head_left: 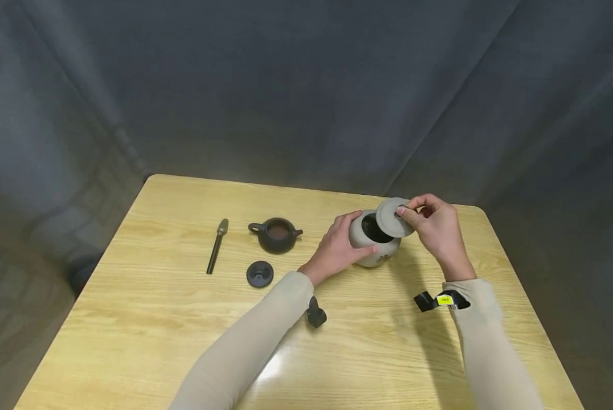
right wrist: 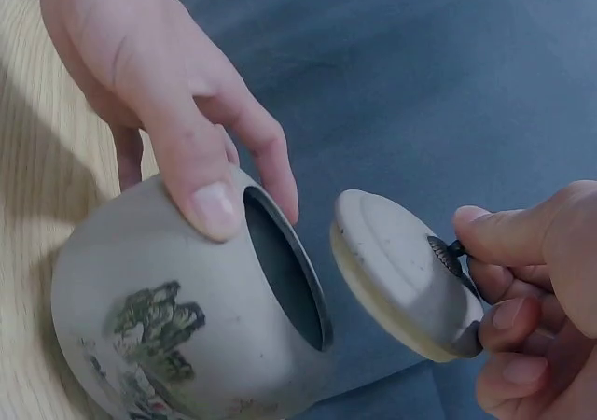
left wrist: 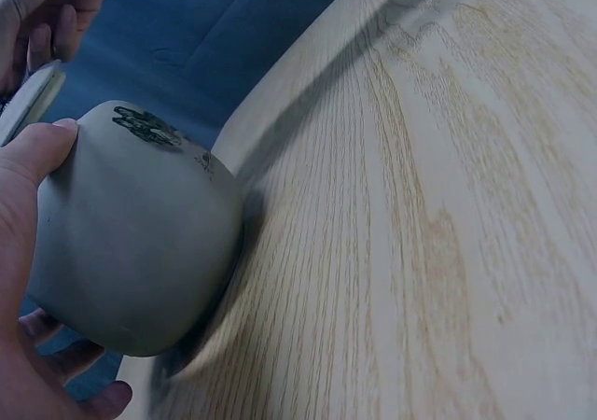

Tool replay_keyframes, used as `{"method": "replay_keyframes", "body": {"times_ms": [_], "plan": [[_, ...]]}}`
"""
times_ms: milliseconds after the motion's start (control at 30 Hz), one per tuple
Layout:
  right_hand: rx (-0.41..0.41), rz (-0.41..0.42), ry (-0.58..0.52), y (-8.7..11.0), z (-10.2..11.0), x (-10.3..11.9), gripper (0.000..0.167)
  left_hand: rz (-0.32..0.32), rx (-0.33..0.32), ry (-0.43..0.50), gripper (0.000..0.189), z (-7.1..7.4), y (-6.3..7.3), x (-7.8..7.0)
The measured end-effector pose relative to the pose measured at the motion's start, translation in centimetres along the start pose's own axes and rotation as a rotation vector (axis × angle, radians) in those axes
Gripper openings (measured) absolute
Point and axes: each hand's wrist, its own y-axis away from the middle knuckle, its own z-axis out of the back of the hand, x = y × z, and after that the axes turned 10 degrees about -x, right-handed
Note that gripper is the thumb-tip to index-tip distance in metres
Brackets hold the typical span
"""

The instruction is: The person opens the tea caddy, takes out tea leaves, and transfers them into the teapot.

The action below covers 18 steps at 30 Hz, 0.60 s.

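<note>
A round grey jar (head_left: 370,256) with a dark painted landscape stands at the right of the table, its dark mouth uncovered. My left hand (head_left: 337,247) grips its side, thumb near the rim and fingers around the far side. By its small dark knob, my right hand (head_left: 437,225) pinches the grey lid (head_left: 390,219). In the right wrist view the lid (right wrist: 401,275) hangs tilted, apart from the jar's rim. The left wrist view shows the jar (left wrist: 140,233) on the wood, with the lid's edge (left wrist: 33,98) at upper left.
Left of the jar sits a dark teapot (head_left: 277,245) without its lid, spout toward the jar. Its round dark lid (head_left: 260,274) lies in front of it. Farther left lies a dark-handled scoop (head_left: 217,245). A grey curtain (head_left: 286,102) hangs behind the wooden table (head_left: 147,319).
</note>
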Motion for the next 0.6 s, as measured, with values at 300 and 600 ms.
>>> {"method": "replay_keyframes", "body": {"times_ms": [300, 600], "plan": [[-0.019, -0.04, 0.031, 0.1, 0.7, -1.0, 0.027, -0.011, -0.013, 0.01, 0.091, 0.0, 0.1, -0.2], [-0.039, -0.084, 0.084, 0.4, 1.7, -3.2, 0.028, 0.003, -0.009, 0.014, 0.092, 0.0, 0.2, -0.1]]}}
